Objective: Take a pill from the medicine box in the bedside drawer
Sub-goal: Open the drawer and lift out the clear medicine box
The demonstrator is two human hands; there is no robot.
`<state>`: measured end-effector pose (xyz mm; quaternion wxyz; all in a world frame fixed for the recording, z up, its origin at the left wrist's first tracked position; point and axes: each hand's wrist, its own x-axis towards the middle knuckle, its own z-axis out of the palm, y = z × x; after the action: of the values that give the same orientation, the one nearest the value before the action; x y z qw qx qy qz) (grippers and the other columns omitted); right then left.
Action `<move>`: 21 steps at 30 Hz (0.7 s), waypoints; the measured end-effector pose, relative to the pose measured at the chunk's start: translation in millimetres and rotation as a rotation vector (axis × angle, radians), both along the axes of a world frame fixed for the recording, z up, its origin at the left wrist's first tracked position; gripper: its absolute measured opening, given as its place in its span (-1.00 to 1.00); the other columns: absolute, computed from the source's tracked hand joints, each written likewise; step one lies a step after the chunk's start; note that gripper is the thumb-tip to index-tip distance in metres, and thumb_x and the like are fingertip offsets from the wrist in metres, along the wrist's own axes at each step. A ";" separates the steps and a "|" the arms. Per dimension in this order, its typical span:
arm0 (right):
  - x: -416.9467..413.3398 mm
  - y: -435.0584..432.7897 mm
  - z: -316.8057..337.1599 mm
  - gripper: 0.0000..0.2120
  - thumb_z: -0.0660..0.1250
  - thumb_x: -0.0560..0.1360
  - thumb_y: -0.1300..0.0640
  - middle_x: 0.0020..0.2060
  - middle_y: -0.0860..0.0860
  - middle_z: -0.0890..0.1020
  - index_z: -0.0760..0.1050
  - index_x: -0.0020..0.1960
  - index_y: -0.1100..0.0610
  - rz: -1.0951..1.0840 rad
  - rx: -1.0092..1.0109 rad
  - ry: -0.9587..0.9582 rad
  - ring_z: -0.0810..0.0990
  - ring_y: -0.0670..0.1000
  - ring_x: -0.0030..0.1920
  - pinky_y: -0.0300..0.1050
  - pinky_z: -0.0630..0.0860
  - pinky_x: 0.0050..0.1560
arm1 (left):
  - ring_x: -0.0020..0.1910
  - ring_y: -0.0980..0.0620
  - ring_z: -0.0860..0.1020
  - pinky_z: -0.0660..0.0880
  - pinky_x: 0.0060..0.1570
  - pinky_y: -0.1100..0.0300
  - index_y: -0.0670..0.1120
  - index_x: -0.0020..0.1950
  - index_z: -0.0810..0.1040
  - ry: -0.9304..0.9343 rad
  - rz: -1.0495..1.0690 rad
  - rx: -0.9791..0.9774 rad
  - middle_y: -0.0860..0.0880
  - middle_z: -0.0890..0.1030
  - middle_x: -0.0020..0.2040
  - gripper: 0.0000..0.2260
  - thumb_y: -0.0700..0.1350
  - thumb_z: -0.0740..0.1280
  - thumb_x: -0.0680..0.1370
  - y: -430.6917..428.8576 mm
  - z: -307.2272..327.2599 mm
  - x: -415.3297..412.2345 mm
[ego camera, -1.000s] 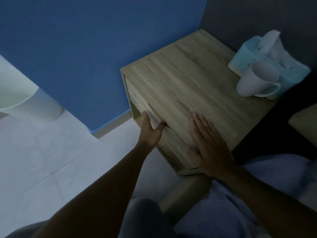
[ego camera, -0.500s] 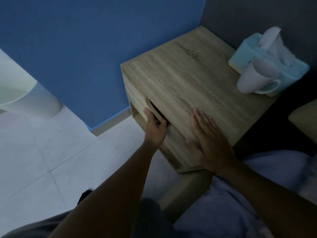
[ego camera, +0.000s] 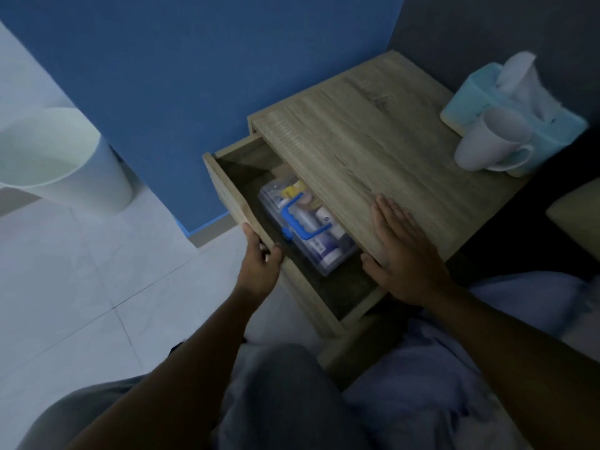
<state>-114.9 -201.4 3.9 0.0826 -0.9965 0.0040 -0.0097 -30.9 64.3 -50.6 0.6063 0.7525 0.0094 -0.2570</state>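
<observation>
drawer (ego camera: pixel 227 186) open | medicine box (ego camera: pixel 305 228) inside (half under top) | mug (ego camera: pixel 487 141) near tissue box (ego camera: pixel 506 102)

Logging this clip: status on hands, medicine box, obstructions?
Left hand grips wooden drawer front, drawer open. Right hand flat on nightstand top. Clear plastic medicine box with blue handle exposed, lid shut, untouched. Nothing blocking.

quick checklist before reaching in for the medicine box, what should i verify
1. Drawer open enough to show the box: ok.
2. Medicine box in view, blue handle on top: ok.
3. Box clear of the tabletop overhang: not ok, its far side sits under the edge.
4. A hand free to reach: not ok; left hand grips the drawer front, right hand lies flat on the tabletop.
5. Box latch state: cannot tell.
</observation>
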 end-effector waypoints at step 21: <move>-1.1 0.3 3.7 -0.15 0.15 0.49 -0.20 0.62 0.10 0.02 -0.03 0.61 0.20 0.001 -0.043 0.043 0.00 0.06 0.61 0.09 0.02 0.58 | 0.55 -0.12 0.22 0.30 0.44 -0.08 0.06 0.61 -0.17 0.025 -0.017 0.178 0.00 0.11 0.62 -0.33 -0.03 0.19 0.65 70.6 17.3 -22.4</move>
<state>-115.9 -201.1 7.6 0.0611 -0.9980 0.0051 0.0117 -53.4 134.9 -33.3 0.5347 0.8001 0.0333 -0.2699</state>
